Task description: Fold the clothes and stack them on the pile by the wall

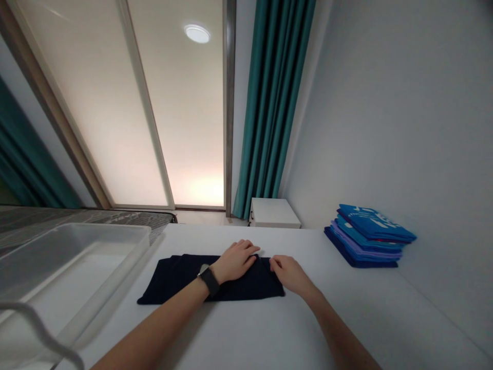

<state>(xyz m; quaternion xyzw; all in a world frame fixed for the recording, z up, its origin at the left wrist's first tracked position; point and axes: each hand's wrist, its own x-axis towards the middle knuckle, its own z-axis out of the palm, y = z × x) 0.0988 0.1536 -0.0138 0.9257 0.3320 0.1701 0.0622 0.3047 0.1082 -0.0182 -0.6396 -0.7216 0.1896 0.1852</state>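
A dark navy folded cloth (173, 280) lies as a long flat strip across the white table; its exact kind does not show. My left hand (236, 259), with a black watch on the wrist, rests on the upper middle of the cloth with fingers stretched out. At the cloth's right end, my right hand (287, 272) is closed, its curled fingers pinching the upper right edge. A diagonal fold line runs through the cloth between the two hands.
On the right of the white table (250, 334), against the wall, sits a stack of folded blue and purple fabric items (370, 236). A clear plastic bin (115, 267) stands at left, with a blurred grey cord (34, 318) in front. Behind the table is a white cabinet (273, 211).
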